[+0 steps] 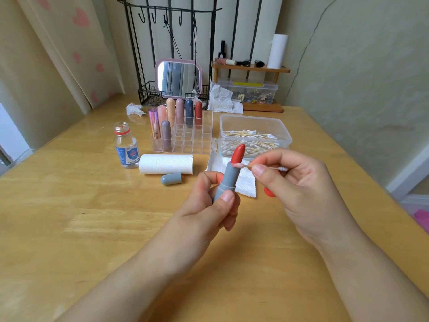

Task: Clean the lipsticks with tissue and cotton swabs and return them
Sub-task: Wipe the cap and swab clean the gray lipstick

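While our left hand (216, 201) grips the grey lipstick (228, 176) upright above the near table (92, 217), our right hand (297, 182) pinches a swab (262, 168), its pink-stained tip touching the rim where the red stick meets the tube. We judge that pressing too hard could gouge or snap the extended stick, and a stained tip may smear colour rather than lift it. The loose cap (171, 178) lies on its side by the tissue roll (166, 164) and could roll. The bottle (126, 146) bears a blue label, too blurred to read.
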Motion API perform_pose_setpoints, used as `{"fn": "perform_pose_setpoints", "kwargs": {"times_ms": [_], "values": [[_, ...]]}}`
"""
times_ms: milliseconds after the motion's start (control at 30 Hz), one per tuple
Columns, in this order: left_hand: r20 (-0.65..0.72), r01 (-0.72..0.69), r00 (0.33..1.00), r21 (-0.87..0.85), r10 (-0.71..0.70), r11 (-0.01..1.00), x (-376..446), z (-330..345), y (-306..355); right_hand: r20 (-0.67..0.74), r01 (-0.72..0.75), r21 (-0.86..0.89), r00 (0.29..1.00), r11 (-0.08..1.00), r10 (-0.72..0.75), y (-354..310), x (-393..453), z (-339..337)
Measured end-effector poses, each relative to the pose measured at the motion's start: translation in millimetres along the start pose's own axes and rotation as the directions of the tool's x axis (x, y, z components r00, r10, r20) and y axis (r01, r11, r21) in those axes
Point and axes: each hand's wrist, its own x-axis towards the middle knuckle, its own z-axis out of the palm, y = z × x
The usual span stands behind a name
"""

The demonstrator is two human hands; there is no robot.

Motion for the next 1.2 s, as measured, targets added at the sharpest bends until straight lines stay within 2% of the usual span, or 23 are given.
{"fn": "perform_pose_setpoints", "kwargs": {"times_ms": [833, 1200], "values": [[0.024, 0.012, 1.000, -0.031, -0.012, 0.999, -2.5, 0.7, 2.0, 0.037, -0.033, 0.074, 0.999, 0.997, 0.030, -4.2, -0.9, 0.1], [0.049, 0.038, 0.998, -0.154, -0.031, 0.987, -3.1, 4.9, 4.5, 0.041, -0.046, 0.121, 0.998, 0.992, 0.041, -3.6, 0.2, -3.4]]}}
